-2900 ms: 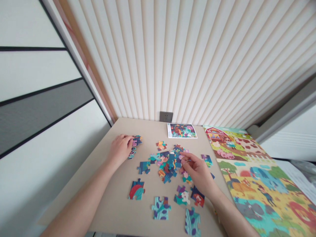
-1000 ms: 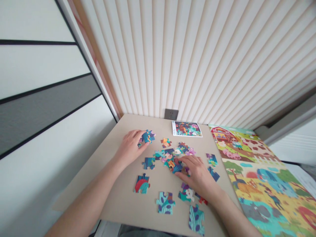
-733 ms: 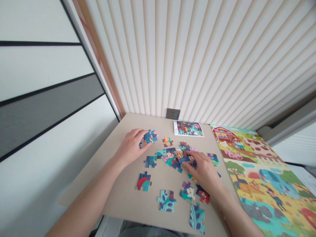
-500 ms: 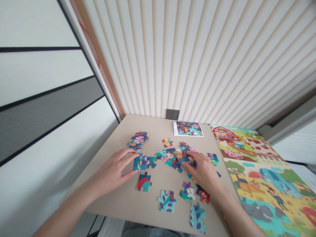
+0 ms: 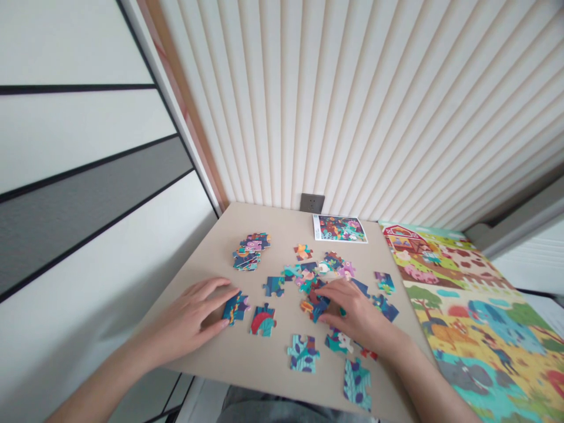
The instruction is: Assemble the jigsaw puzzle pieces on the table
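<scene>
My left hand (image 5: 194, 314) grips a blue jigsaw piece (image 5: 234, 308) with a wavy orange plant on it, thumb and fingers at its left edge, low over the table. At the loose pile, my right hand (image 5: 359, 308) has its thumb and fingers curled round a dark blue and brown jigsaw piece (image 5: 319, 306); its palm hides some pieces below. A blue piece (image 5: 275, 286) lies alone between the hands. Nearer me are a red-and-teal piece (image 5: 263, 321), a light teal piece with purple leaves (image 5: 304, 354) and a teal leaf piece (image 5: 357, 384).
A stack of pieces (image 5: 251, 251) sits at the table's left rear. The picture card (image 5: 340, 228) lies at the back, below a wall socket (image 5: 312, 203). Two finished puzzles, a farm (image 5: 440, 258) and an animal scene (image 5: 484, 341), cover the right side.
My left hand has moved left and nearer me with its piece, away from the blue piece beside it. My right hand has shifted left and nearer me; a dark blue piece now shows to its right.
</scene>
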Available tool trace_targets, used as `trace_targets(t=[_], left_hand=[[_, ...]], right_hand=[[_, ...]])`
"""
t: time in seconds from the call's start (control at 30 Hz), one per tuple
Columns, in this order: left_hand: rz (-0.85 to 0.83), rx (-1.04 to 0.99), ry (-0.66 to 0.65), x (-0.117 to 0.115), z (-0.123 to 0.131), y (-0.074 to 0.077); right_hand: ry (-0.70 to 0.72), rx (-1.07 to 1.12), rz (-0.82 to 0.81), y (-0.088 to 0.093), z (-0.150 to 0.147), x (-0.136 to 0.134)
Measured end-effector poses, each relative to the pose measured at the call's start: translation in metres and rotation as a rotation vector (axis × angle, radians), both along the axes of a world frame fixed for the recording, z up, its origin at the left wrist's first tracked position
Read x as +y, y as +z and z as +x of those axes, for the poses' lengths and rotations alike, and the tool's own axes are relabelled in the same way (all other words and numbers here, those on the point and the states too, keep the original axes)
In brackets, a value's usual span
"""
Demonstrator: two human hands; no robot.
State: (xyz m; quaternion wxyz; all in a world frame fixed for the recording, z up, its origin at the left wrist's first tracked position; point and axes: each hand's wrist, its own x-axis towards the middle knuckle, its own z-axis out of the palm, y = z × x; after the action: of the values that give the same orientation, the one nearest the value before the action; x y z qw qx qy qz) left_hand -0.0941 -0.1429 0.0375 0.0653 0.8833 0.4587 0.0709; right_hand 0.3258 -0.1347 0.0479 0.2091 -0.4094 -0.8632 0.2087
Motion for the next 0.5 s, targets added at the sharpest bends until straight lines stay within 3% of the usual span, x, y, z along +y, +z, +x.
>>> trace_targets(t=[0.1,0.2,0.5], left_hand=[[0.005,-0.008,-0.032,0.001,0.008,0.003],[0.03,-0.048,-0.034,0.008,0.022,0.004],[-0.012,-0.077,-0.136,0.053,0.084,0.01]], right_hand=[[0.012,-0.027,0.057,-0.005,0.001,0.002],[-0.064,-0.057,0.1,-0.009,0.005,0.006],[-0.17,-0.149,0.107,-0.017,0.008,0.008]])
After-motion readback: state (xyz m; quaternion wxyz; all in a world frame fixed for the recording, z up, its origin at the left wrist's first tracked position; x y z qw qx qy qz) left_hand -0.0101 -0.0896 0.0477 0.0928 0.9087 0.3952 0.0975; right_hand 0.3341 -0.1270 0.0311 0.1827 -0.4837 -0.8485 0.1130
